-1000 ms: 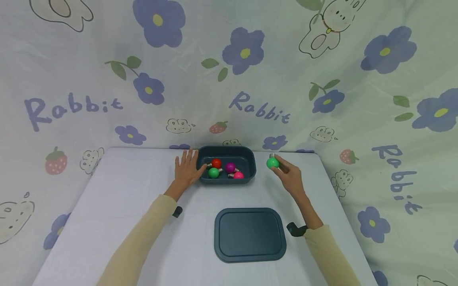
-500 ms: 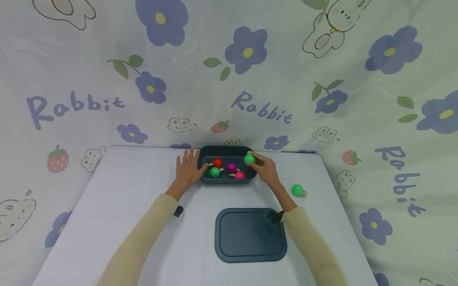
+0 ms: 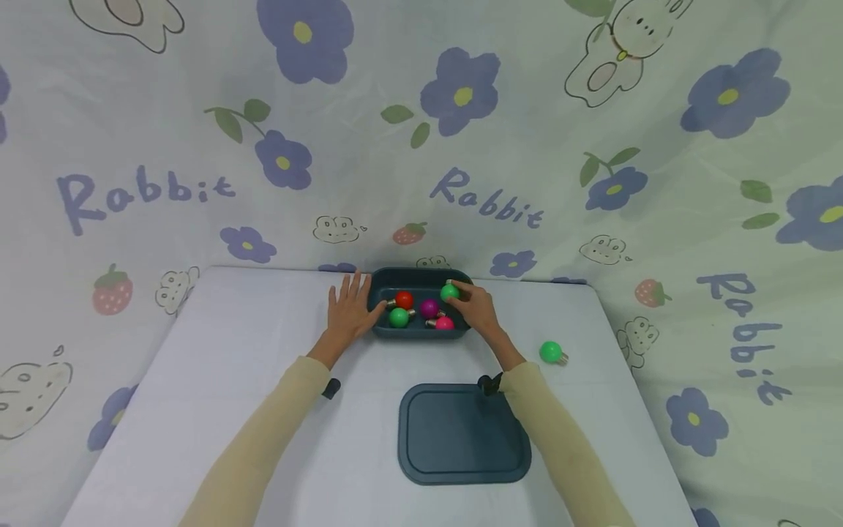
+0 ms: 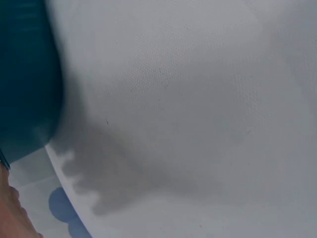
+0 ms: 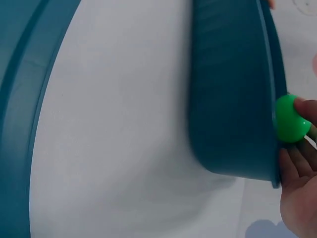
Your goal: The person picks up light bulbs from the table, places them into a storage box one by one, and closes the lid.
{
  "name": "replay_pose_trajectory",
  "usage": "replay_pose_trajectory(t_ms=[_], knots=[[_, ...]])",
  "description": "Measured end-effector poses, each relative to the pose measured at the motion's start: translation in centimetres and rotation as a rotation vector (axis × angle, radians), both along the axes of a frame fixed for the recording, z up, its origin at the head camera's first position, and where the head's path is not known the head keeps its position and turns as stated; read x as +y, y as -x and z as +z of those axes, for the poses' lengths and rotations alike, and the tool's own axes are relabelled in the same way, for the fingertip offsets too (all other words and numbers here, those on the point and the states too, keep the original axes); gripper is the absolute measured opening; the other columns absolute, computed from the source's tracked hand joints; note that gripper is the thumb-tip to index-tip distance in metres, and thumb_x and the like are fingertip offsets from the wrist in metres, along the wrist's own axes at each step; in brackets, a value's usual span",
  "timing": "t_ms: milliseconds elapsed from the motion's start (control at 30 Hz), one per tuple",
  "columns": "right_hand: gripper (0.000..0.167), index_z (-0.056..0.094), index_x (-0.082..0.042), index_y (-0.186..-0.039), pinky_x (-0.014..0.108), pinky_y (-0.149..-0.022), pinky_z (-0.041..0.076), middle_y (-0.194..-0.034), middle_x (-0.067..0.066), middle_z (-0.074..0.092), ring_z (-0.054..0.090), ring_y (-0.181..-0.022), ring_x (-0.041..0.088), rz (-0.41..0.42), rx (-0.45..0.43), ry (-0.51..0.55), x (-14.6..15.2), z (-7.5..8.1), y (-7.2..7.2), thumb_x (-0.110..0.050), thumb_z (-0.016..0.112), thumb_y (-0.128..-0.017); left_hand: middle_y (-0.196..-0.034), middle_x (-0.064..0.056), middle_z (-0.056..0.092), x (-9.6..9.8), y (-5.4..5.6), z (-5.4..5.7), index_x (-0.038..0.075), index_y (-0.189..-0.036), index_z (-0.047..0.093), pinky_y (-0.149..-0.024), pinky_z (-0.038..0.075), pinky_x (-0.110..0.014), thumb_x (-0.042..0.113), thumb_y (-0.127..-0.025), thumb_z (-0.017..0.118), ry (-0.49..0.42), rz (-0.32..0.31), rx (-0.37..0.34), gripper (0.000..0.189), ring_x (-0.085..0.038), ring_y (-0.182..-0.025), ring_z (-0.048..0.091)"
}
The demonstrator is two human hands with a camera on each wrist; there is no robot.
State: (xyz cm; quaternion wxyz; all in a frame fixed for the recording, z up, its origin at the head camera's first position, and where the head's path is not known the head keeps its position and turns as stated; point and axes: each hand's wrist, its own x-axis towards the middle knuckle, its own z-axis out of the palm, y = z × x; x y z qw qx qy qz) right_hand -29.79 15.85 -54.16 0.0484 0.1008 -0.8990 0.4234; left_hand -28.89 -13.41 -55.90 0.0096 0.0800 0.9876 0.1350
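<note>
1. The right grip (image 3: pixel 477 307) pinches a held bulb (image 3: pixel 450 293), green, between thumb and fingers, its cap on the side away from the person.
2. The held bulb is over the right end of the box (image 3: pixel 415 334), about level with the rim; whether it touches is unclear.
3. Below and left of it, inside, lie the red bulb (image 3: pixel 405 299), purple bulb (image 3: pixel 429 308), pink bulb (image 3: pixel 445 323) and inner green bulb (image 3: pixel 399 318).
4. The left grip (image 3: pixel 347 311) grasps nothing, fingers spread beside the box's left end, thumb at the rim.
5. The loose bulb (image 3: pixel 551 351), green, lies on the table (image 3: pixel 276 307), right of the right grip, the nearer one, and closer to the person; its cap points rightward.
</note>
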Motion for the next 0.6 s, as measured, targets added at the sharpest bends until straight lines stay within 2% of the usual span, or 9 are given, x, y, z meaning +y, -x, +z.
replay_pose_trajectory(t_ms=[133, 300, 467, 600], knots=[[0.047, 0.062, -0.002, -0.134, 0.041, -0.086, 0.055, -0.112, 0.019, 0.07, 0.066, -0.095, 0.028, -0.003, 0.002, -0.064, -0.3, -0.4, 0.4, -0.017, 0.075, -0.091, -0.165, -0.017, 0.008, 0.0, 0.1, 0.0, 0.007, -0.16, 0.014, -0.117, 0.002, -0.061, 0.057, -0.101, 0.039, -0.003, 0.002, -0.009, 0.082, -0.038, -0.151, 0.002], [0.046, 0.063, -0.002, -0.134, 0.043, -0.087, 0.054, -0.115, 0.02, 0.069, 0.064, -0.095, 0.03, 0.007, -0.01, -0.098, -0.6, -0.4, 0.7, -0.014, 0.074, -0.092, -0.165, -0.018, 0.008, 0.1, 0.0, 0.1, 0.007, -0.16, 0.014, -0.117, 0.001, -0.061, 0.057, -0.101, 0.039, -0.002, 0.001, -0.005, 0.082, -0.039, -0.151, 0.002], [0.044, 0.063, -0.004, -0.135, 0.042, -0.094, 0.051, -0.128, 0.017, 0.065, 0.062, -0.109, 0.029, 0.003, -0.056, -0.207, -1.0, -0.4, 1.1, -0.016, 0.072, -0.093, -0.165, -0.019, 0.011, 0.1, -0.1, 0.2, 0.005, -0.16, 0.015, -0.116, 0.003, -0.062, 0.055, -0.101, 0.041, -0.006, -0.001, 0.008, 0.081, -0.04, -0.15, 0.004], [0.043, 0.063, -0.004, -0.134, 0.041, -0.097, 0.05, -0.133, 0.016, 0.062, 0.06, -0.115, 0.029, 0.004, -0.087, -0.263, -1.2, -0.4, 1.1, -0.017, 0.072, -0.094, -0.165, -0.018, 0.008, 0.1, -0.1, 0.2, 0.006, -0.16, 0.014, -0.117, 0.001, -0.061, 0.056, -0.101, 0.04, -0.007, 0.001, -0.006, 0.082, -0.039, -0.151, 0.002]])
